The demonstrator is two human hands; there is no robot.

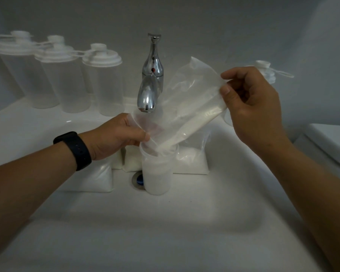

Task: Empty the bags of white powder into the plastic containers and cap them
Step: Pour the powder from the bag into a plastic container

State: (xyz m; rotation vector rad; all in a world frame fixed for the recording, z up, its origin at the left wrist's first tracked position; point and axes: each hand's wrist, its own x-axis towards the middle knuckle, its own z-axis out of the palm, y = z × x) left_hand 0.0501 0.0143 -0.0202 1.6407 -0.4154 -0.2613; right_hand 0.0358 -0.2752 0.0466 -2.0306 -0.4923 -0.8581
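Both hands pinch a tilted clear bag [192, 107]: left hand [116, 136] at its mouth, right hand [251, 103] lifting its bottom. White powder [186, 128] slides into an open, nearly full container [157, 171] standing in the sink [185, 222].

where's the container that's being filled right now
In the head view, the open container stands in the sink basin, just right of the drain and below the faucet, with the tilted bag pouring into its mouth.
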